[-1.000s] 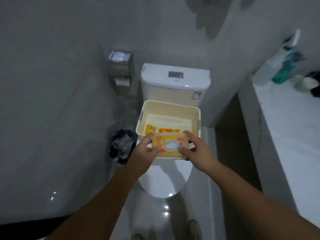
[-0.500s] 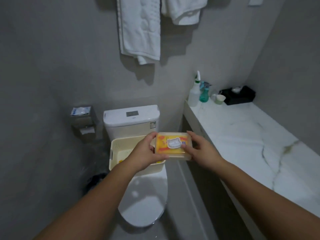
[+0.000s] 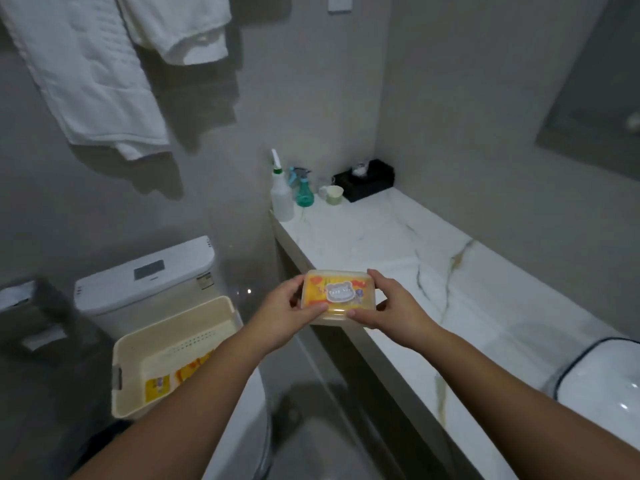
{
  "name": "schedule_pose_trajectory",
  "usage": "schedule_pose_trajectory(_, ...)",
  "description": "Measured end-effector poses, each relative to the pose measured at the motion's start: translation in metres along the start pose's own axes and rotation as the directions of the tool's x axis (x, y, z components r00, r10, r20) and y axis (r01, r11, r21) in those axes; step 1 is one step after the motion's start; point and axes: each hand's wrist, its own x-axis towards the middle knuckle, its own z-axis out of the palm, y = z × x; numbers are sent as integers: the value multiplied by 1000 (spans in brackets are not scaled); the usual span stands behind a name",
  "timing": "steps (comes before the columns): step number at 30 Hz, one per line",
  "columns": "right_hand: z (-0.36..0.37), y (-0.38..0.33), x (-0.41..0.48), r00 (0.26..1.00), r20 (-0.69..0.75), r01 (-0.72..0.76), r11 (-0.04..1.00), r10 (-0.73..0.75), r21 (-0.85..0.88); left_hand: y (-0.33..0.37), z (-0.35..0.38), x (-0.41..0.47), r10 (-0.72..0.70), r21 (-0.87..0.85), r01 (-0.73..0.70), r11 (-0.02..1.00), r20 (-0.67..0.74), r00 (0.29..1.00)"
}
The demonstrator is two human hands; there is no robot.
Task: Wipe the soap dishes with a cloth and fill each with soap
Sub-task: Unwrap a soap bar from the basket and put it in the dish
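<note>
Overall: bathroom seen from head height; every position below is referenced to the marble counter (image 3: 381,237).
Towels (image 3: 90,71): two, white, hung on the wall, well left of the counter and above it.
Toilet tank (image 3: 145,271): white, against the wall, left of the counter and lower than its top.
Basket (image 3: 166,358): cream plastic, set on the toilet in front of the tank, left of the counter; yellow-orange packets (image 3: 157,386) lie in its bottom.
Spray bottles: one white (image 3: 281,195), one teal (image 3: 304,192), upright side by side at the counter's far left corner.
Left hand (image 3: 287,313): at the counter's front edge; thumb laid on the near top edge of the soap dish (image 3: 337,296), fingers curled round its left end.
Soap dish: yellow-orange, lidded, pale bear-shaped label on top; held level between both hands over the counter's front edge. Contact with the counter cannot be told.
Cup (image 3: 334,195): pale green, on the counter beside the teal bottle.
Black box (image 3: 367,180): at the counter's far end, against the wall.
Right hand (image 3: 391,310): above the counter's front edge; thumb on the near edge of the dish, fingers wrapped round its right end.
Basin (image 3: 606,375): white, dark-rimmed, on the counter's near right part, cut by the frame.
Mirror (image 3: 595,116): on the wall above the counter, far right.
</note>
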Motion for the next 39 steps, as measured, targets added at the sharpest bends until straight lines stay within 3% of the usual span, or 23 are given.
schedule_pose_trajectory(8,-59,30,25,939,-295,-177,984,177,25,17,59,119,52,42,-60,997,180,982)
schedule_pose_trajectory(16,-88,63,39,739,-567,-333,929,363,161,40,115,213,95,38,-120,992,399,912)
schedule_pose_trajectory(23,-138,122,35,594,-668,-464,870,448,170,57,200,262,102,71,-182,981,609,787)
schedule_pose_trajectory(31,-196,196,55,557,-654,-528,826,513,198,65,289,310,113,130,-244,961,623,774)
schedule_pose_trajectory(39,-223,283,115,497,-678,-619,769,542,161,24,365,406,114,197,-320,927,664,739)
